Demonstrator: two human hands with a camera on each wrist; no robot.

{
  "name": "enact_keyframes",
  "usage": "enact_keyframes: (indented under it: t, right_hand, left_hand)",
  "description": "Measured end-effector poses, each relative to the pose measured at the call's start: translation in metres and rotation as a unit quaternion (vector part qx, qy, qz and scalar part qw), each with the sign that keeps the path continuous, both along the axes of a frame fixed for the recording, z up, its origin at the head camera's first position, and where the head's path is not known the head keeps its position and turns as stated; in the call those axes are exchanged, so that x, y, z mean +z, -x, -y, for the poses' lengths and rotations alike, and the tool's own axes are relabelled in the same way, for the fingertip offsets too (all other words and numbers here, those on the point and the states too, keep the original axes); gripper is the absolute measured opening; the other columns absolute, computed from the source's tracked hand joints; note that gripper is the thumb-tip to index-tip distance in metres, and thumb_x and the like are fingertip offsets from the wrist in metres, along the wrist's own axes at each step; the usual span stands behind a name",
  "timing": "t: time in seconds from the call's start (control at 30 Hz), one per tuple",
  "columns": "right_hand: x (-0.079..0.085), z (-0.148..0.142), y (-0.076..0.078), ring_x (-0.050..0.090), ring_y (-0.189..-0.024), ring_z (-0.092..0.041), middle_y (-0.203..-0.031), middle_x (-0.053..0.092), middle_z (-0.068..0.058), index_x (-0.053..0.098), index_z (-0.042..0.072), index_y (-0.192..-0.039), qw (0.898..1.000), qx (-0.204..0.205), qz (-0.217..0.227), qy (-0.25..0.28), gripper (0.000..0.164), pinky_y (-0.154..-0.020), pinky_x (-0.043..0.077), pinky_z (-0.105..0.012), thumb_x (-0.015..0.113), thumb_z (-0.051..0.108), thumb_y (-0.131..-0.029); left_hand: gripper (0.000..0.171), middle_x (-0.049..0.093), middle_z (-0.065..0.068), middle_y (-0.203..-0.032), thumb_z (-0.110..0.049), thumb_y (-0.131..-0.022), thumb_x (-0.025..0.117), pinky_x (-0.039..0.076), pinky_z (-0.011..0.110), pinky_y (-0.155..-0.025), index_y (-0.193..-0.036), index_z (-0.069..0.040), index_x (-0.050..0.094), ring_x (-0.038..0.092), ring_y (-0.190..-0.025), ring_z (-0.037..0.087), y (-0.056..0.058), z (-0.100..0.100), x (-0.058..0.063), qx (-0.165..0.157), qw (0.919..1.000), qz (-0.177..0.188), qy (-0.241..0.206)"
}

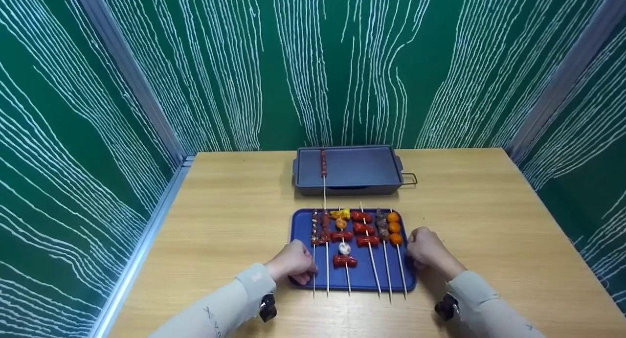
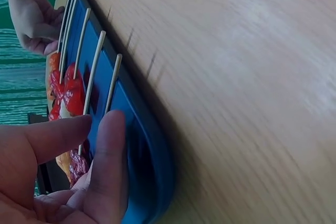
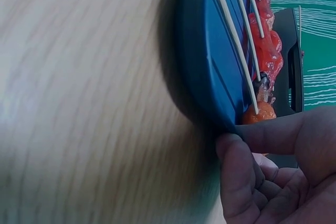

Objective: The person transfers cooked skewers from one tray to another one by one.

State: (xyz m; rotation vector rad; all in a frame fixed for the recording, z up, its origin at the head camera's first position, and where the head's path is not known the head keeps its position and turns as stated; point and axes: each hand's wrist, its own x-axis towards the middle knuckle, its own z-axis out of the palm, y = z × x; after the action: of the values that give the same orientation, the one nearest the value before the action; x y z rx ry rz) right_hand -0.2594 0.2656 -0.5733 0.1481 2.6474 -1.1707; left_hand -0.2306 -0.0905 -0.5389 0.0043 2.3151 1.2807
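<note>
A blue tray [image 1: 364, 274] holds several food skewers, their bare sticks pointing toward me. My left hand [image 1: 296, 262] reaches over the tray's left side. In the left wrist view its thumb and index finger are apart, close around the stick of the leftmost skewer [image 1: 314, 230]; the thumb tip overlaps that stick [image 2: 114, 80]. My right hand [image 1: 425, 247] pinches the tray's right rim [image 3: 218, 114] between thumb and index finger, beside the skewer of orange balls [image 1: 394, 228]. Its other fingers are curled.
Behind the tray stands a dark grill pan [image 1: 362, 167] with a wire handle [image 1: 411, 178] on its right. A skewer of red meat [image 1: 323, 163] lies on the pan, its stick reaching toward the tray. Beyond the wooden table [image 1: 234, 206] rises a green patterned wall [image 1: 288, 69].
</note>
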Motion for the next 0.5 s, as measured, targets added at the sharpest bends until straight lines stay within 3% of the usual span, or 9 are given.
enact_keyframes:
  t: [0.07,0.17,0.33,0.5]
  right_hand:
    - [0.0,0.0,0.0,0.056,-0.041,-0.011,-0.065,0.059,-0.008,0.056,0.003,-0.076,1.0,-0.001,-0.004,0.001,0.013,-0.039,0.052,-0.025,0.056,-0.007,-0.084]
    - [0.001,0.0,0.0,0.056,-0.042,-0.011,-0.066,0.059,-0.008,0.056,0.003,-0.076,1.0,-0.001,-0.007,0.001,0.013,-0.039,0.053,-0.025,0.058,-0.007,-0.085]
    - [0.0,0.0,0.0,0.058,-0.043,-0.012,-0.067,0.059,-0.008,0.055,0.004,-0.076,1.0,-0.004,0.001,0.0,0.015,-0.04,0.054,-0.026,0.057,-0.007,-0.086]
    - [-0.001,0.0,0.001,0.059,-0.044,-0.013,-0.069,0.06,-0.009,0.055,0.003,-0.076,1.0,-0.003,-0.001,0.002,0.014,-0.04,0.056,-0.027,0.055,-0.007,-0.087]
  left_hand:
    - [0.043,0.076,0.027,-0.076,0.009,-0.086,0.077,0.065,0.032,-0.051,-0.059,-0.015,0.053,0.061,-0.046,0.012,0.002,0.0,0.001,-0.009,0.9999,-0.005,0.007]
    - [0.046,0.074,0.02,-0.068,0.006,-0.087,0.076,0.065,0.031,-0.051,-0.057,-0.017,0.05,0.06,-0.046,0.011,0.008,0.0,0.005,-0.02,0.9995,-0.016,0.019]
    - [0.045,0.061,0.001,-0.06,0.001,-0.093,0.076,0.067,0.031,-0.054,-0.062,-0.018,0.048,0.062,-0.05,0.012,0.025,-0.005,0.027,-0.013,0.9992,-0.031,0.023]
    - [0.037,0.058,-0.001,-0.069,-0.002,-0.096,0.075,0.061,0.024,-0.051,-0.071,-0.016,0.052,0.061,-0.052,0.011,0.042,-0.013,0.05,-0.006,0.9988,-0.04,0.029]
